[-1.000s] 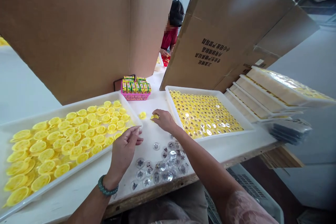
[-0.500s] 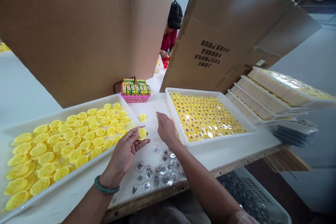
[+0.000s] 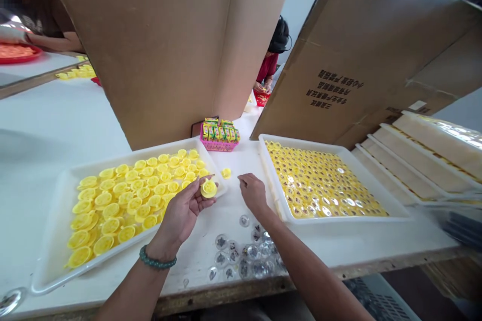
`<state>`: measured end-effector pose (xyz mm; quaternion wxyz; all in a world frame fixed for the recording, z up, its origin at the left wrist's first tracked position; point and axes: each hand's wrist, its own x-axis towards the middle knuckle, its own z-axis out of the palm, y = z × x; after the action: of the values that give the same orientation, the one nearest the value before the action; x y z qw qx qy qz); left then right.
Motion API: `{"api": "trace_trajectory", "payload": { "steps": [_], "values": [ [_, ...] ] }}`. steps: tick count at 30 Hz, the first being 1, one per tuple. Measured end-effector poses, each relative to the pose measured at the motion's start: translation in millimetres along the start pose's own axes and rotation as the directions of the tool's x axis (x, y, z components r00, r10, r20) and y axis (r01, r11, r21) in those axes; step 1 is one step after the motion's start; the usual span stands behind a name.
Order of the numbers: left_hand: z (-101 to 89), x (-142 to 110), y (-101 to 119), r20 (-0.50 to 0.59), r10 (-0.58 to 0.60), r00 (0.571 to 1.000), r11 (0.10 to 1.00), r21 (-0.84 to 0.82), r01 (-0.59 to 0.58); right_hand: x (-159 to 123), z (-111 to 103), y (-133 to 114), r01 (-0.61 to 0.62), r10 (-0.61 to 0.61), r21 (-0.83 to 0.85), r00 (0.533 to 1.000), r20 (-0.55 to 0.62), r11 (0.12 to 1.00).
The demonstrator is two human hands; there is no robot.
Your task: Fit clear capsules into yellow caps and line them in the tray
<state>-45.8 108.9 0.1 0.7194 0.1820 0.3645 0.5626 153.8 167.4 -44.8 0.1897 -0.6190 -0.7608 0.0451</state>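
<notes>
My left hand [image 3: 184, 210] holds a round yellow plastic piece [image 3: 208, 188] between thumb and fingertips, just over the right edge of the left white tray [image 3: 56, 241] filled with several loose yellow pieces. My right hand [image 3: 253, 192] hovers palm down over the white table between the two trays, fingers curled, with nothing visible in it. One loose yellow piece [image 3: 226, 172] lies on the table just beyond both hands. Several clear domed caps [image 3: 244, 253] lie near the table's front edge below my right forearm.
The right white tray [image 3: 391, 205] holds several rows of capped yellow pieces. A pink basket [image 3: 218, 144] of small boxes stands behind. Tall cardboard sheets [image 3: 161, 45] wall the back. Stacked trays [image 3: 425, 155] sit at right. Another person [image 3: 269, 65] works beyond; a further person's arm [image 3: 52, 37] shows far left.
My left hand took hold of a yellow piece and raised it beside the left tray. My right hand drew back from the loose pieces toward the table's middle. The camera view swung left.
</notes>
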Motion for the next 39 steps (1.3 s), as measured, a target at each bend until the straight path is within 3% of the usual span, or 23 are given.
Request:
{"api": "trace_trajectory", "payload": {
  "steps": [4, 7, 12, 15, 17, 19, 21, 26, 33, 39],
  "values": [
    [0.0, -3.8, -0.5, 0.075, -0.058, 0.996, 0.998, 0.040, 0.055, 11.0, -13.2, -43.0, 0.155, -0.102, 0.375, 0.982, -0.157, 0.914],
    [-0.8, -4.2, -0.9, 0.088, -0.024, 0.996, 0.997, 0.073, 0.017, 20.0, -15.1, -62.5, 0.197, -0.181, 0.476, 0.980, -0.079, 0.857],
    [-5.6, 0.7, 4.0, -0.030, 0.127, 0.991, 0.989, 0.075, -0.124, 27.4, -20.9, -64.4, 0.097, -0.112, 0.568, 0.994, -0.009, 0.817],
    [-11.6, 5.1, 9.2, -0.148, 0.242, 0.959, 0.970, 0.059, -0.236, 32.9, -33.2, -64.0, 0.208, -0.238, 0.375, 0.971, 0.036, 0.903],
    [-15.4, 7.9, 11.5, -0.201, 0.301, 0.932, 0.953, 0.046, -0.298, 38.0, -38.3, -68.1, 0.376, -0.381, 0.065, 0.903, 0.200, 0.924],
    [-17.6, 10.3, 11.9, -0.221, 0.321, 0.921, 0.946, 0.032, -0.322, 43.4, -36.8, -75.8, 0.532, -0.429, -0.189, 0.808, 0.404, 0.825],
    [-18.2, 12.2, 10.7, -0.211, 0.291, 0.933, 0.956, 0.018, -0.294, 48.3, -28.9, -85.1, 0.613, -0.425, -0.285, 0.748, 0.509, 0.737],
    [-17.4, 14.0, 7.7, -0.187, 0.219, 0.958, 0.974, -0.023, -0.227, 58.0, -4.1, -98.5, 0.689, -0.482, -0.285, 0.690, 0.540, 0.666],
    [-20.9, 13.6, 7.3, -0.191, 0.213, 0.958, 0.974, -0.039, -0.224, 65.6, 6.9, -88.8, 0.796, -0.581, -0.242, 0.580, 0.572, 0.555],
    [-24.2, 17.4, 4.7, -0.255, 0.194, 0.947, 0.978, -0.026, -0.207, 68.5, 6.2, -83.0, 0.810, -0.613, -0.208, 0.558, 0.559, 0.547]
  ]
}}
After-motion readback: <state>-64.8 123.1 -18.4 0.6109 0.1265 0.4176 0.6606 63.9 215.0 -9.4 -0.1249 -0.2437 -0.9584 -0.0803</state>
